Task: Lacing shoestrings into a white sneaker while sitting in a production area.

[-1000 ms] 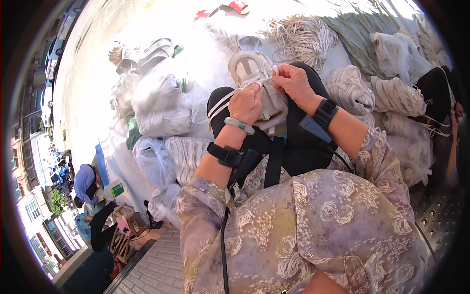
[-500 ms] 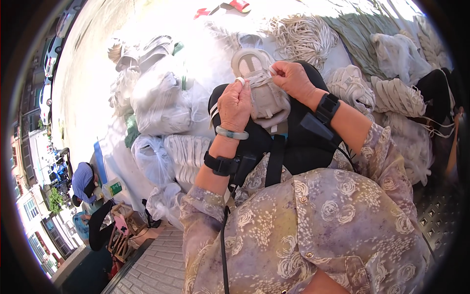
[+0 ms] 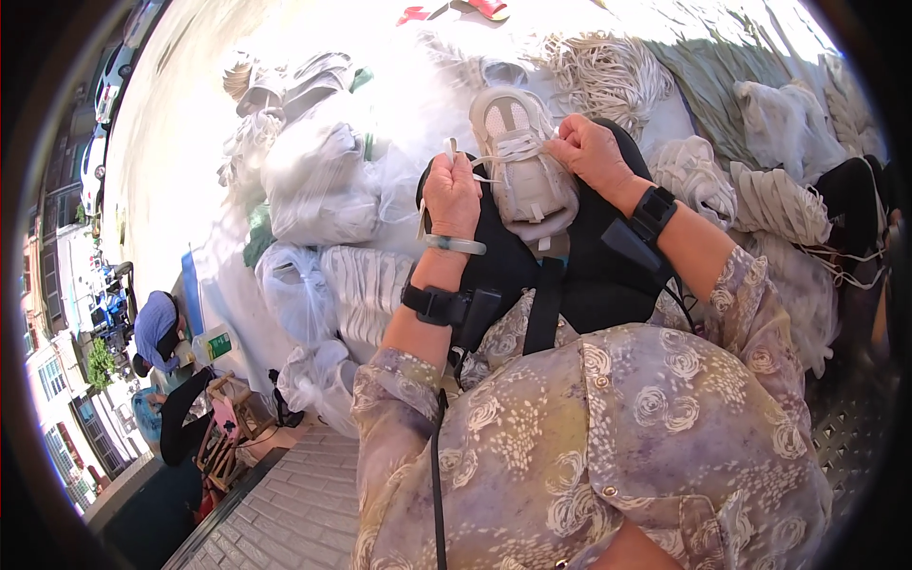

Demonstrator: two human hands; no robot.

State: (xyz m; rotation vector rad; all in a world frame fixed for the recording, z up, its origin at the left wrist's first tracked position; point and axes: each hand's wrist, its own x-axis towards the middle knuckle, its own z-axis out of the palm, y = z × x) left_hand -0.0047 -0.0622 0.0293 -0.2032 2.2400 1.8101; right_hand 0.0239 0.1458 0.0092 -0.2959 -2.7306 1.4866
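A pale grey sneaker (image 3: 525, 169) lies on my lap, toe pointing away from me, with white laces threaded across its top. My left hand (image 3: 452, 195) is closed on one end of a white shoelace (image 3: 454, 157), pulled out to the shoe's left. My right hand (image 3: 589, 150) pinches the lace at the shoe's right edge, near the eyelets. Both wrists carry black bands; the left also wears a pale bangle.
Clear plastic bags of white shoe parts (image 3: 318, 176) pile at my left. Bundles of white laces (image 3: 608, 71) and heaps of pale shoe uppers (image 3: 769, 195) lie ahead and to the right. Two people (image 3: 157, 328) sit far left by a wall.
My left hand has drawn away from the shoe to the left, pulling the lace end out. My right hand stays at the shoe's right side.
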